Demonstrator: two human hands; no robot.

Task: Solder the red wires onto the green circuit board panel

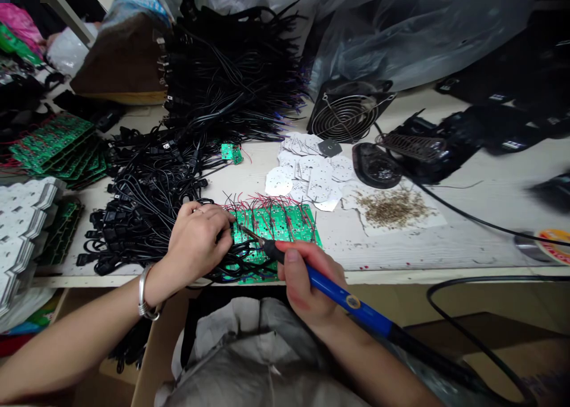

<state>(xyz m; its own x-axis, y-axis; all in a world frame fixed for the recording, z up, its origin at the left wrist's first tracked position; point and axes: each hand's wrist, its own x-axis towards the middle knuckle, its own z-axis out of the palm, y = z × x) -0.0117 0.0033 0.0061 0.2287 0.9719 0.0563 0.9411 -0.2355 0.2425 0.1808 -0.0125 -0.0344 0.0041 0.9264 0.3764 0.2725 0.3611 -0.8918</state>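
My right hand (312,276) is closed around the blue handle of a soldering iron (338,291). The iron's tip points up and left onto a green circuit board panel (305,232), near its left side. Thin red and black wires (271,202) stick up along the panel's far edge. At the panel's left edge my left hand (200,232) pinches what looks like the end of a black wire, mostly hidden by the fingers. Black cords (243,258) lie over the near left part of the panel, below that hand.
Bundled black power cords (146,187) lie left, with a larger pile (231,68) behind. A fan (350,113) stands at the back, near white cut pieces (312,172) and an iron stand (414,148). Brown bits (392,207) lie on paper. Stacked boards (57,142) sit far left.
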